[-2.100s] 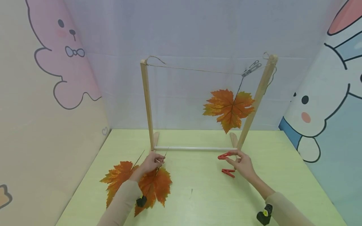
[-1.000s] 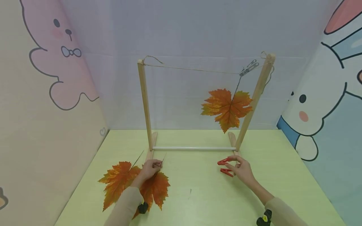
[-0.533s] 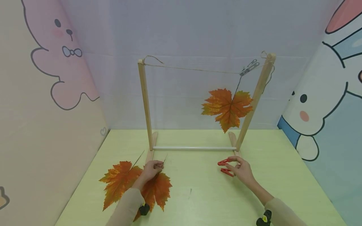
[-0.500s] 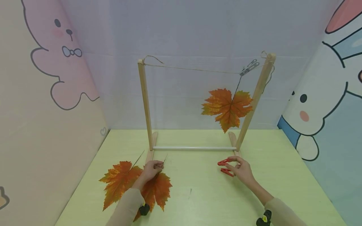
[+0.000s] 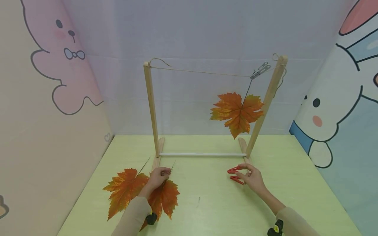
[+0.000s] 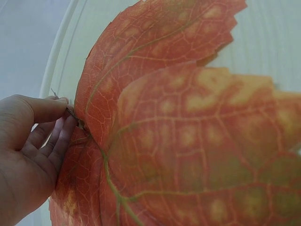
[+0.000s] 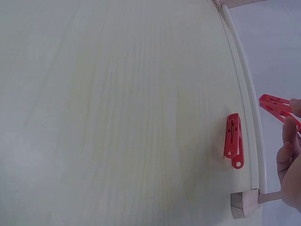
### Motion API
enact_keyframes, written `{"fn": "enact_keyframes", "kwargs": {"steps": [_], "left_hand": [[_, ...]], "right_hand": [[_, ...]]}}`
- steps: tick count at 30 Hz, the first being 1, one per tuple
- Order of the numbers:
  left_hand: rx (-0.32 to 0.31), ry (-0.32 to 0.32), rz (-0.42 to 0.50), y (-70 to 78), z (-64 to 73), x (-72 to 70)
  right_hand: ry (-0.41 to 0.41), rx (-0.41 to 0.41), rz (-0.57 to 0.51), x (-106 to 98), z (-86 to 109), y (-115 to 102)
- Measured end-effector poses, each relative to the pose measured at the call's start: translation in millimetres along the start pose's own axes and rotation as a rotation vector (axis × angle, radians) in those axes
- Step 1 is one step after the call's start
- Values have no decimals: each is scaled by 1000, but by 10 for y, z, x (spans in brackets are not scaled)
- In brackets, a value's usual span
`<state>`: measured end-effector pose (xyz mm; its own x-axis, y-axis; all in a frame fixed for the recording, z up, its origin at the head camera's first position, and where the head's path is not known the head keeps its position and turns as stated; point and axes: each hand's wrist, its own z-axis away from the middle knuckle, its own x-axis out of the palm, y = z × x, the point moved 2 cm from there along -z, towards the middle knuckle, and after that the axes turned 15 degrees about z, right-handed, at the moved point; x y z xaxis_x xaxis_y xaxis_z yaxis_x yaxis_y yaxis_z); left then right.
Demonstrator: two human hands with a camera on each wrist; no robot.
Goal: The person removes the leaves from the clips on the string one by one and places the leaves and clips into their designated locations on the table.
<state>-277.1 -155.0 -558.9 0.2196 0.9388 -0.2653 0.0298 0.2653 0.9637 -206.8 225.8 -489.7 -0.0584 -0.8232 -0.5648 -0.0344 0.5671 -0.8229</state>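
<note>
My left hand (image 5: 158, 177) pinches the thin stem of an orange maple leaf (image 5: 165, 198) at the left of the table. In the left wrist view that leaf (image 6: 188, 136) fills most of the picture, thumb and fingertips meeting at its stem. A second maple leaf (image 5: 125, 188) lies just left of my wrist. My right hand (image 5: 252, 177) holds a red clothespin (image 5: 233, 169) between thumb and fingers. Another red clothespin (image 7: 233, 140) lies on the table close below it. A third maple leaf (image 5: 237, 111) hangs by its stem from a grey clothespin (image 5: 260, 70) on the string.
A wooden frame with a left post (image 5: 152, 111) and a right post (image 5: 267, 105) stands at the back of the table. Between the post tops runs a thin string (image 5: 200, 72). A white rod (image 5: 202, 154) joins the posts low down. Cartoon-printed walls flank the table (image 5: 206, 209).
Over two seconds both hands have come slightly lower and nearer, the left with the leaf stem, the right with the red clothespin. In the last half second they hardly move.
</note>
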Motion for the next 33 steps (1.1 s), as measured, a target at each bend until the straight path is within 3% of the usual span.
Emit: {"fn": "enact_keyframes", "kwargs": {"steps": [6,27,33], "left_hand": [[-22,3,17,-10,-7,3],[2,47,91,75,-17,15],[6,46,101,100,-41,2]], "right_hand": [[9,-2,8,3,-5,17],[8,23,6,1,0,32],[3,18,-10,29,-56,180]]}}
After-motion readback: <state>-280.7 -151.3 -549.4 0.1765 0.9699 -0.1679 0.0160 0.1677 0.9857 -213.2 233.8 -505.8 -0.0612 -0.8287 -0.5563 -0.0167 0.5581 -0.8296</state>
